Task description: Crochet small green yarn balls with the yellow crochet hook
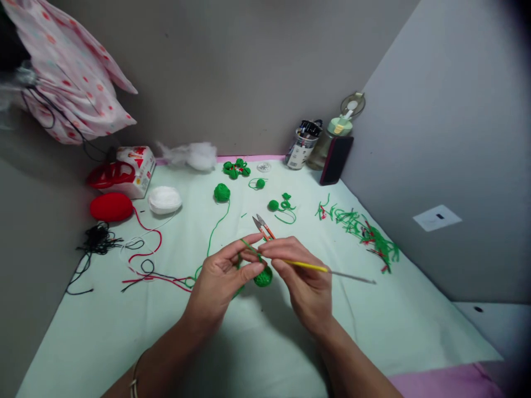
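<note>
Between my hands is a small green crocheted ball (263, 276). My left hand (226, 273) pinches it between thumb and fingers, with green yarn (210, 240) running over the raised index finger. In my right hand (302, 279) is a crochet hook (305, 266) with a yellow grip, held like a pen; its bare metal end points right. The end at the ball is hidden by my fingers. Just beyond my fingertips lie orange-handled thread snips (265, 228), blades pointing away. A ball of green yarn (222, 192) sits farther back.
Red yarn (111, 207), white yarn (165, 199) and tangled black yarn (99, 239) lie at left. Green crocheted pieces (236, 169) and a small green ball (273, 205) lie ahead. Yarn scraps (352, 221) spread at right, below a phone (336, 160), bottle (327, 145) and pen holder (301, 149).
</note>
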Tool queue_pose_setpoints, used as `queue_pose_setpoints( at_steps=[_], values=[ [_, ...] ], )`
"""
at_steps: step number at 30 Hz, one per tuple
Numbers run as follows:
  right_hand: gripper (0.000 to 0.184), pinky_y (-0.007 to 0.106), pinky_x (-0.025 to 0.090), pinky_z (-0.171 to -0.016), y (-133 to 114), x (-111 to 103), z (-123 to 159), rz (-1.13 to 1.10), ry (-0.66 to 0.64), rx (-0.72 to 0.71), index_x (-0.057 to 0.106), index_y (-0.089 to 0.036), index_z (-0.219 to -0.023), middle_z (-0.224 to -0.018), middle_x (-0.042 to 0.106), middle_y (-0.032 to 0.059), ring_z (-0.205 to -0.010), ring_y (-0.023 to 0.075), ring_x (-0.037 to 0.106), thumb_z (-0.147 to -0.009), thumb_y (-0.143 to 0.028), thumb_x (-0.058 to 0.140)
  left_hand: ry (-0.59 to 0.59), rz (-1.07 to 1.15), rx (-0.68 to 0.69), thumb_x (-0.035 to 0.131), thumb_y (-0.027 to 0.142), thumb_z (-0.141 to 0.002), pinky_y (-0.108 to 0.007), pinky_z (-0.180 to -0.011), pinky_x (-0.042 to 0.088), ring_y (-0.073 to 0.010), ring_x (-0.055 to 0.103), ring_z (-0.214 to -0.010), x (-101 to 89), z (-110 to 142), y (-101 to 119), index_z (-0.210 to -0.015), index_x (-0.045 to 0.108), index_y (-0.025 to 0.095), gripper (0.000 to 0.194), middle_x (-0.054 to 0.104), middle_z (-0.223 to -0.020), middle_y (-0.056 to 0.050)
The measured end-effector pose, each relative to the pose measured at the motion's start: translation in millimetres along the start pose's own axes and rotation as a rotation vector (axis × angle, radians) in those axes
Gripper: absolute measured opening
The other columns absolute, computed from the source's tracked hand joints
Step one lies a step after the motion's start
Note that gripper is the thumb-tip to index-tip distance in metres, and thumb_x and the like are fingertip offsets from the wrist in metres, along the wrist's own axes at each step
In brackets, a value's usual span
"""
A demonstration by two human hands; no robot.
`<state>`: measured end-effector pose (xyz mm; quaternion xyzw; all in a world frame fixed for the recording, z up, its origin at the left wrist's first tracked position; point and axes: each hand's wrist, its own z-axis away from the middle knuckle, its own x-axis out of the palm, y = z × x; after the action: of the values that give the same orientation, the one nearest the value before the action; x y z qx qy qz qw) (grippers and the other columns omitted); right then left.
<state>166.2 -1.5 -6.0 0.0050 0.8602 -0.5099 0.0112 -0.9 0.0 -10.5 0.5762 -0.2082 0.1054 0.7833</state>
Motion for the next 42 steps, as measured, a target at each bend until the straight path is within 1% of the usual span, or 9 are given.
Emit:
queue_pose_setpoints(
  at_steps=[10, 13, 16, 20, 24, 27, 31, 36, 42],
  values=[
    [0.034, 0.036, 0.062, -0.078, 8, 1, 14, 0.523, -0.070, -0.422, 0.078, -0.027, -0.124, -0.112, 0.079, 0.0107, -0.097, 0.0228, 0.075, -0.098, -0.009, 0.064, -0.002, 0.332, -0.178, 0.100, 0.026, -0.067, -0.020, -0.082, 0.055, -0.0137, 0.071, -0.084, 12.7, -1, 2, -0.111, 0.086, 0.023, 0.046, 0.077, -0.082, -0.002],
    [0.026, 0.034, 0.061, -0.069, 7, -6, 8, 0.226, 0.030, -0.158, 0.080, -0.026, -0.113, -0.099, 0.078, 0.0073, -0.083, 0.0199, 0.073, -0.100, -0.013, 0.062, -0.026, 0.324, -0.237, 0.097, 0.027, -0.069, -0.021, -0.079, 0.057, -0.0157, 0.072, -0.083, 7.9, -3, 5, -0.107, 0.087, 0.021, 0.039, 0.076, -0.079, -0.003],
    [0.018, 0.032, 0.058, -0.059, 5, -10, 0, -0.112, 0.103, 0.079, 0.081, -0.026, -0.098, -0.087, 0.074, 0.0040, -0.065, 0.0159, 0.066, -0.102, -0.023, 0.064, 0.022, 0.191, -0.153, 0.096, 0.028, -0.072, -0.020, -0.072, 0.055, -0.0143, 0.069, -0.081, 3.2, -3, 4, -0.107, 0.087, 0.024, 0.037, 0.074, -0.082, -0.001],
    [0.022, 0.034, 0.060, -0.067, 2, -1, 5, 0.185, -0.005, -0.077, 0.082, -0.028, -0.106, -0.094, 0.077, 0.0062, -0.080, 0.0195, 0.072, -0.100, -0.016, 0.065, 0.081, 0.062, -0.004, 0.097, 0.030, -0.073, -0.020, -0.068, 0.053, -0.0119, 0.065, -0.076, 7.6, 2, -4, -0.119, 0.083, 0.032, 0.048, 0.072, -0.085, 0.002],
    [0.035, 0.037, 0.062, -0.077, 1, 2, 14, 0.484, 0.022, -0.346, 0.080, -0.028, -0.119, -0.103, 0.079, 0.0087, -0.092, 0.0221, 0.073, -0.098, -0.007, 0.063, 0.006, 0.237, -0.121, 0.098, 0.032, -0.071, -0.021, -0.079, 0.054, -0.0116, 0.067, -0.077, 16.4, 5, -5, -0.122, 0.083, 0.032, 0.053, 0.073, -0.080, 0.001],
    [0.023, 0.034, 0.058, -0.066, 3, -6, 9, 0.158, 0.133, -0.141, 0.082, -0.026, -0.106, -0.090, 0.077, 0.0061, -0.078, 0.0193, 0.069, -0.099, -0.012, 0.064, -0.031, 0.261, -0.247, 0.100, 0.034, -0.068, -0.021, -0.070, 0.052, -0.0130, 0.067, -0.075, 15.5, 4, 3, -0.112, 0.086, 0.026, 0.047, 0.072, -0.076, 0.000],
    [0.015, 0.031, 0.054, -0.059, 4, -12, -2, -0.271, 0.135, 0.179, 0.082, -0.025, -0.092, -0.086, 0.073, 0.0033, -0.064, 0.0144, 0.062, -0.099, -0.029, 0.069, 0.001, 0.164, -0.152, 0.099, 0.034, -0.068, -0.023, -0.073, 0.052, -0.0152, 0.068, -0.081, 9.7, 3, 4, -0.105, 0.088, 0.027, 0.039, 0.071, -0.078, -0.001],
    [0.012, 0.033, 0.057, -0.075, 4, -4, 1, -0.154, -0.005, 0.183, 0.085, -0.028, -0.097, -0.091, 0.079, 0.0044, -0.085, 0.0184, 0.070, -0.098, -0.030, 0.073, -0.002, 0.081, -0.046, 0.096, 0.030, -0.073, -0.024, -0.078, 0.052, -0.0129, 0.065, -0.080, 8.6, 3, -7, -0.108, 0.087, 0.030, 0.036, 0.074, -0.082, 0.000],
    [0.013, 0.030, 0.059, -0.070, 6, -4, 2, -0.218, 0.036, 0.229, 0.083, -0.027, -0.099, -0.094, 0.080, 0.0029, -0.073, 0.0145, 0.069, -0.100, -0.033, 0.071, 0.005, 0.149, -0.109, 0.096, 0.031, -0.072, -0.026, -0.080, 0.054, -0.0178, 0.073, -0.086, 8.9, 3, 0, -0.107, 0.087, 0.026, 0.036, 0.078, -0.086, -0.002]
  ],
)
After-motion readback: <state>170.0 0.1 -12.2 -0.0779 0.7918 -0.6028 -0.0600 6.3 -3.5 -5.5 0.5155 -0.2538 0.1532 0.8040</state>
